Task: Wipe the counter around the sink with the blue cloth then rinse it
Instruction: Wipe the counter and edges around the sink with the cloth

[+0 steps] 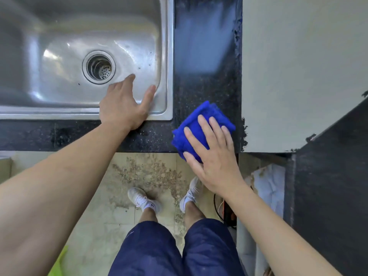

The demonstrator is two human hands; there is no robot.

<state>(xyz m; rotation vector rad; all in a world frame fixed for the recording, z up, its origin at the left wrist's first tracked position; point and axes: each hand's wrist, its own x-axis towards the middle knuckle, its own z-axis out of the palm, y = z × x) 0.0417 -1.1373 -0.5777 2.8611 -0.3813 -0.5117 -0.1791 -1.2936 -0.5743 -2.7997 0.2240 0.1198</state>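
Observation:
A folded blue cloth (196,124) lies on the dark speckled counter (207,84) at its front right corner, just right of the steel sink (59,112). My right hand (213,154) presses flat on the cloth with straight, spread fingers; the thumb reaches past the counter's front edge. My left hand (123,104) rests on the sink's front rim near its right corner, fingers straight and reaching over the basin. The sink's drain (99,67) sits in the basin's middle. A wet streak shows on the counter strip behind the cloth.
A pale wall or cabinet side (298,72) bounds the counter strip on the right. A dark slab (328,186) stands at the lower right. Below the counter edge are a stained tiled floor (147,172), my legs and white shoes.

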